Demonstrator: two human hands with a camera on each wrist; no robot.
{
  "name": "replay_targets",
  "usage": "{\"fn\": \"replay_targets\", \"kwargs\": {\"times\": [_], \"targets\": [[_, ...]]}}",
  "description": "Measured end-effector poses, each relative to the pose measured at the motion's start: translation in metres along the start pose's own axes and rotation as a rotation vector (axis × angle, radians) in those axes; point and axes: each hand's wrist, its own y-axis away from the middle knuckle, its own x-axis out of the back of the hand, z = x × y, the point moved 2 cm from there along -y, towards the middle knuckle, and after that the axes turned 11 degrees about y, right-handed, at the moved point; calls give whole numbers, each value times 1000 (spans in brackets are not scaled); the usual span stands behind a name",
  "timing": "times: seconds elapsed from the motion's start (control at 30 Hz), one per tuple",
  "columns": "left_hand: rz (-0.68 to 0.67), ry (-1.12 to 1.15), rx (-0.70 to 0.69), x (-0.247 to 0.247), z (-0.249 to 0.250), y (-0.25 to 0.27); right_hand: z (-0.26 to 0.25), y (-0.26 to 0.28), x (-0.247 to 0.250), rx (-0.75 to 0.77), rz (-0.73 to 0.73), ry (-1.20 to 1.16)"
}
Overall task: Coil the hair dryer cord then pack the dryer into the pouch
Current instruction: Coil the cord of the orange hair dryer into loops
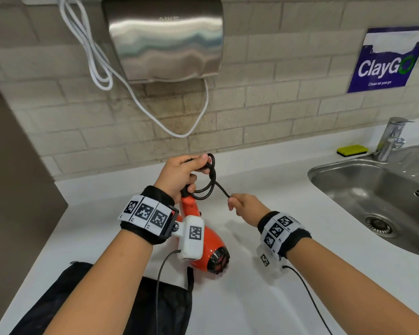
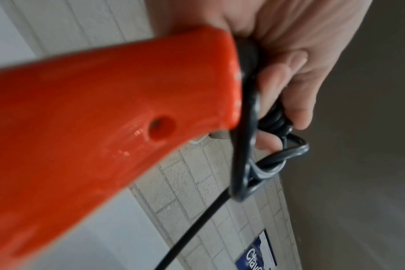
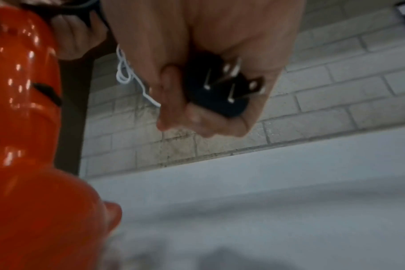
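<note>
An orange hair dryer (image 1: 205, 247) hangs nozzle-down over the white counter, its handle (image 2: 104, 113) held up by my left hand (image 1: 182, 174). That hand also grips several loops of the black cord (image 1: 209, 182) at the handle's end (image 2: 275, 124). A short straight run of cord leads to my right hand (image 1: 242, 205), which is closed around the black plug (image 3: 222, 91), its metal prongs showing between the fingers. The black pouch (image 1: 155, 303) lies flat on the counter near the front edge, below my left forearm.
A steel sink (image 1: 382, 197) with a tap (image 1: 392, 139) and a yellow sponge (image 1: 352, 150) sits at the right. On the tiled wall hang a metal hand dryer (image 1: 165, 37) with a white cable (image 1: 94, 59) and a blue sign (image 1: 390, 59). A brown panel (image 1: 15, 165) borders the left.
</note>
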Motion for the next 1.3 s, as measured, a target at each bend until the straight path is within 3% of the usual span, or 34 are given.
{"fn": "replay_targets", "kwargs": {"times": [0.07,0.13,0.23,0.3,0.4,0.7,0.87,1.0,1.17,1.3], "targets": [[13,20,-10,-2,0,0,-6,0,0,-43,-60,-66],[18,42,-25,-3,0,0,-12,2,6,-16,-19,-66],[14,39,-56,-5,-2,1,-27,3,23,150,267,-46],[18,21,-76,-7,-2,0,-46,8,37,269,438,-181],[22,-8,-96,-11,-3,-1,-70,14,54,346,530,-397],[-30,-22,-82,-14,-4,-3,-78,8,58,426,334,-577],[-93,-40,-44,-11,-3,-3,-75,3,53,379,222,-648],[-65,-42,-72,-9,-3,-2,-76,6,45,420,79,-432],[23,-3,-87,-6,-2,-4,-80,7,45,389,131,-164],[26,27,-86,-2,0,-2,-73,6,45,348,46,-280]]}}
